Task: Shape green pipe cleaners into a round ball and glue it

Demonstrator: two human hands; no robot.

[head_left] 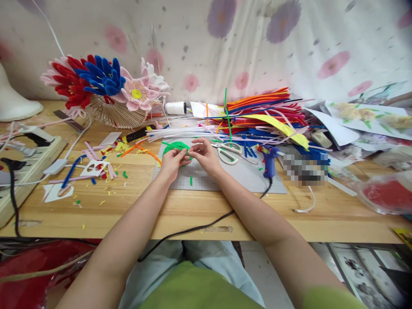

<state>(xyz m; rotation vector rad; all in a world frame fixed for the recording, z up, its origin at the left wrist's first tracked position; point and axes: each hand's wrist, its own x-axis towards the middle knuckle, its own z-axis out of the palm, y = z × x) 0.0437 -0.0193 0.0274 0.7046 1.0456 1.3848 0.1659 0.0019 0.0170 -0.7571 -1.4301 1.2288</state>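
My left hand (174, 163) is closed on a green piece of pipe-cleaner work (174, 146), a rounded fuzzy shape with a straight end sticking out to the left. My right hand (204, 155) meets it from the right, thumb and forefinger pinched together at the green piece's right edge. What exactly lies between those fingertips is too small to make out. Both hands are over the grey cutting mat (206, 182). White-handled scissors (228, 155) lie just right of my right hand, and a short green offcut (191, 181) rests below the hands.
A blue glue gun (269, 161) stands at the mat's right, its black cord (199, 227) crossing the table's front. Bundles of coloured pipe cleaners (257, 103) lie behind. Scraps (96, 167) and a power strip (41, 171) are at left, below fuzzy flowers (103, 77) on a fan.
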